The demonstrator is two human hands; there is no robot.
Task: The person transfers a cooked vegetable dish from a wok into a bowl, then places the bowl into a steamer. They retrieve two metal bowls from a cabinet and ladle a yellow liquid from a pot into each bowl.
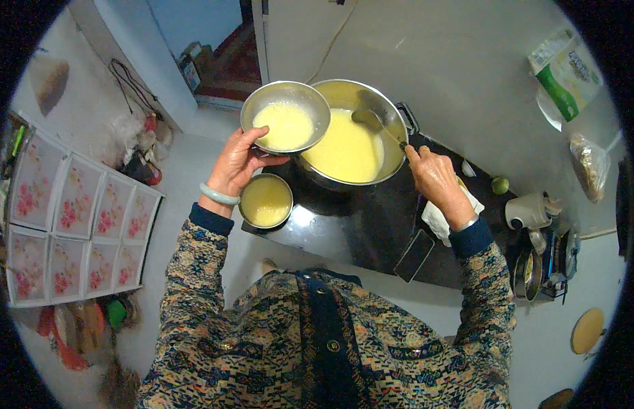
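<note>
My left hand grips a metal bowl by its near rim, thumb on the inside wall. Pale yellow liquid food lies in the bowl, which overlaps the left rim of a large metal pot. More of the same yellow liquid fills much of the pot. In my right hand is the dark handle of a ladle; its head is over or in the pot's liquid, I cannot tell which. Below my left hand, a second round metal bowl holds yellowish liquid.
The pot stands on a black counter. Right of it lie a smartphone, a white cloth, a green round fruit and a beige appliance. A plastic drawer unit stands at left. A tissue pack hangs on the wall.
</note>
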